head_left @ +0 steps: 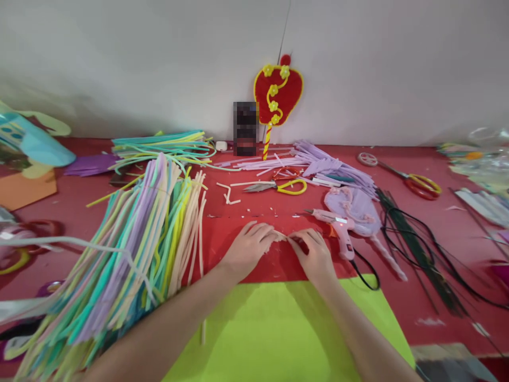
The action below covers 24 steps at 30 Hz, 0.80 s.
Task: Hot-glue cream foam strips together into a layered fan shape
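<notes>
Both hands meet over the red table, just beyond a bright green sheet (278,329). My left hand (252,244) is closed with its fingertips on a short cream pipe cleaner (280,235). Opposite it, my right hand (312,249) pinches the other end between thumb and finger. The piece is small and partly covered by the fingers. A pink hot glue gun (341,228) lies right of my right hand, beside a lilac fan-shaped pipe-cleaner piece (353,209). Beyond the hands lie yellow-handled scissors (292,186) and bent cream pipe-cleaner bits (227,193).
A large bundle of coloured pipe cleaners (131,239) fills the left side. Lilac pipe cleaners (318,162) lie at the back. A red fan-shaped ornament (278,95) stands against the wall. Red-and-yellow scissors (421,183), dark green stems (421,254) and a black cord (445,254) lie right.
</notes>
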Available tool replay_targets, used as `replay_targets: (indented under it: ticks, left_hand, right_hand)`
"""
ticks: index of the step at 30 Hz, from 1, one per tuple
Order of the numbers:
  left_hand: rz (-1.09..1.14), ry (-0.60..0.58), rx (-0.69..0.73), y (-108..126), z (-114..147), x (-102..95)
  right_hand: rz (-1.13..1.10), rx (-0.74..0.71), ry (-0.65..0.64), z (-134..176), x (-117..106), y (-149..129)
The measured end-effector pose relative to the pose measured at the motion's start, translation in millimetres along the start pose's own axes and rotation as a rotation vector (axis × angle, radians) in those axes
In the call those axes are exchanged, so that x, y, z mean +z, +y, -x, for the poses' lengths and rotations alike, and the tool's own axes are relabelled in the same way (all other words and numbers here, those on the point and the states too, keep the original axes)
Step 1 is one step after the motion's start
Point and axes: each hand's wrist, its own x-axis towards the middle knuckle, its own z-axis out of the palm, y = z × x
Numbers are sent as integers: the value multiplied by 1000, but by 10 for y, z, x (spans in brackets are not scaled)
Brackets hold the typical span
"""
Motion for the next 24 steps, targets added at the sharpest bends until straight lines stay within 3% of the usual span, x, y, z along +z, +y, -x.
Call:
replay_targets:
  ticks: [24]
  left_hand:
    - [52, -40, -26, 7, -5, -17]
  right_hand:
    - [31, 3, -10, 16, 18, 40]
